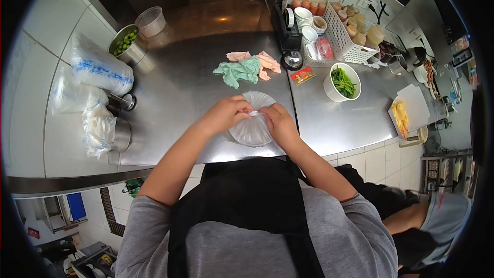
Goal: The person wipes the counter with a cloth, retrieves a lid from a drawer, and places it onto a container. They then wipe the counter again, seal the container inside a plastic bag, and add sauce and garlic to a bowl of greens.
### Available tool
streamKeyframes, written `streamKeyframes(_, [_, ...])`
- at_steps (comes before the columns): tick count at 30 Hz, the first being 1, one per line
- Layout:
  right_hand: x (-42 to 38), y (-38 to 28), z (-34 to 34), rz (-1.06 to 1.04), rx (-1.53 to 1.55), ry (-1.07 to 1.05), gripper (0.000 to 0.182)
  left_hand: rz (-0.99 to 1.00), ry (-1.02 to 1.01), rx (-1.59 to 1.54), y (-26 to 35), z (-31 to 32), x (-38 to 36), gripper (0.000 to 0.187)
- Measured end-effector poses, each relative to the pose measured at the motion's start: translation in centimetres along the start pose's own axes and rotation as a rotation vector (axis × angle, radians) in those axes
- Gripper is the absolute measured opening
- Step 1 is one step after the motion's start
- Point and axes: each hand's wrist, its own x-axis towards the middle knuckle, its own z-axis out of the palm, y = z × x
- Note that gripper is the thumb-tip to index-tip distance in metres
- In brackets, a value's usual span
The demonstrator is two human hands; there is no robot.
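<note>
A clear plastic bag (250,133) covers a round container on the steel counter, near its front edge. Its gathered top is pinched between both hands. My left hand (229,114) grips the twisted plastic from the left, fingers closed. From the right, my right hand (280,125) closes on the same gather, thumb and fingertips pressed together. The container's contents are hidden by the cloudy plastic. Just beyond the bag lie a crumpled green cloth (239,71) and a pink cloth (269,63). A small red packet (302,75) rests to their right.
On the right stand a white bowl (331,88) of green vegetables, an open box (416,104) with yellow food, and a white basket (342,38) of bottles. Bag rolls (98,64) and a metal pot (138,51) of green fruit are left. Another person (437,226) is at lower right.
</note>
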Motion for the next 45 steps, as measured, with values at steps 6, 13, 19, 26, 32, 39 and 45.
streamKeyframes(6, [-1.1, -0.5, -1.4, -0.101, -0.244, -0.187, 0.018, 0.106, -0.134, 0.062, -0.6, -2.3, 1.7, 0.007])
streamKeyframes(13, [-2.9, -1.7, -1.7, -0.118, -0.308, -0.248, 0.014, 0.175, 0.026, 0.236, -1.9, -2.6, 2.2, 0.005])
streamKeyframes(19, [-3.1, -1.5, -1.6, -0.092, -0.246, -0.247, 0.007, 0.140, 0.050, 0.257, -1.9, -2.3, 2.3, 0.005])
streamKeyframes(26, [-5.2, -1.9, -4.2, 0.111, 0.029, -0.169, 0.028, 0.063, -0.036, 0.382, 3.4, -1.1, 3.1, 0.040])
streamKeyframes(32, [-9.6, 3.8, -9.8, 0.532, 0.067, 0.217, 0.030, -0.003, -0.170, 0.695, 3.6, 4.2, 2.7, 0.078])
streamKeyframes(39, [-9.8, 15.9, -19.9, 0.735, 0.243, 0.531, 0.013, -0.127, -0.079, 0.771, 4.8, 5.5, 3.0, 0.076])
streamKeyframes(45, [-0.9, 24.6, -28.5, 0.549, 0.210, 0.430, 0.016, -0.255, -0.059, 0.717, 5.4, 6.3, 3.6, 0.071])
